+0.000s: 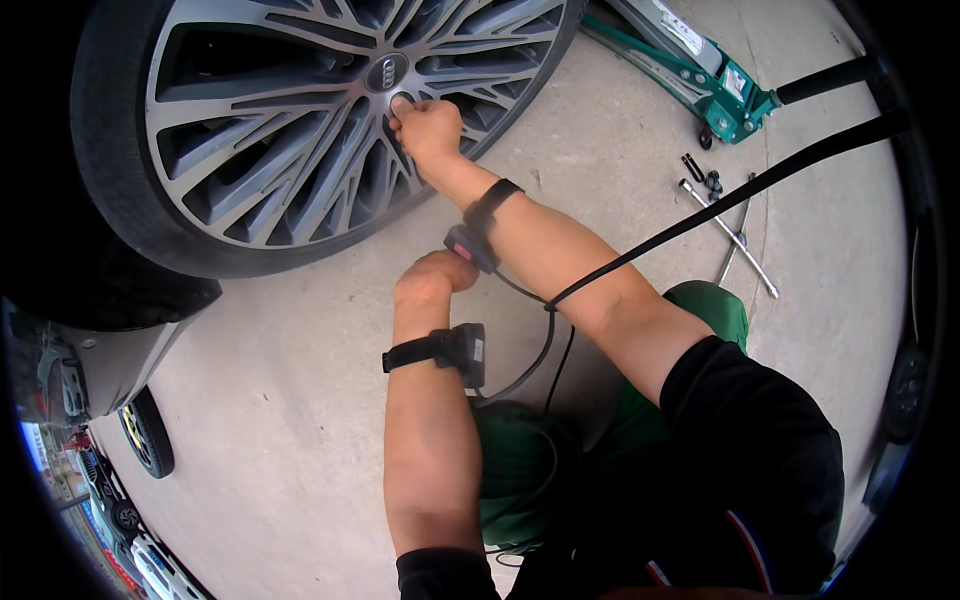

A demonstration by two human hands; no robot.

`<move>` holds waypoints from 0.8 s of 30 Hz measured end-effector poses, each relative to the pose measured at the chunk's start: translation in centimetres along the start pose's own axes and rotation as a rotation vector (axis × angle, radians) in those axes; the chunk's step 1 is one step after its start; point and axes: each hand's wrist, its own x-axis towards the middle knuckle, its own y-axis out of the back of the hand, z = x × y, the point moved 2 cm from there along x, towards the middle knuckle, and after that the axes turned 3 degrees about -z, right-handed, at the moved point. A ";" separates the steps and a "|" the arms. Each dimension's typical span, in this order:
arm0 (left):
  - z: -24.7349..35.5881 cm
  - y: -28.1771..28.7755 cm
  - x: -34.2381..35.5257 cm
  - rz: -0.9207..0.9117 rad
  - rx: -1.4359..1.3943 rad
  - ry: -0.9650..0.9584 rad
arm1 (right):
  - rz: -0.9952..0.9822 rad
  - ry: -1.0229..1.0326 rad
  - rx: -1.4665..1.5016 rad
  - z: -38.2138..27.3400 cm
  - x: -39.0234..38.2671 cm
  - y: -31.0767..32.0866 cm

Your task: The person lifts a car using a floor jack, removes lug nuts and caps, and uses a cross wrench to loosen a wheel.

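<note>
R hand point(432, 132) at wheel point(345, 88) ctr; L hand point(435, 274) curled nr tyre point(105, 130); can't tell either grip.

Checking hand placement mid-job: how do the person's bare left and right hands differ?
The right hand is at the silver-and-dark multi-spoke wheel, just below its round centre cap; the left hand sits apart from it. The right hand's fingers partly show; the left hand's are mostly hidden. Both wear black wrist straps with dark boxy devices.
</note>
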 end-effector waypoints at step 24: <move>13.7 1.4 1.1 -0.060 0.299 -0.089 | 0.441 -0.547 -1.329 -0.4 -8.0 60.9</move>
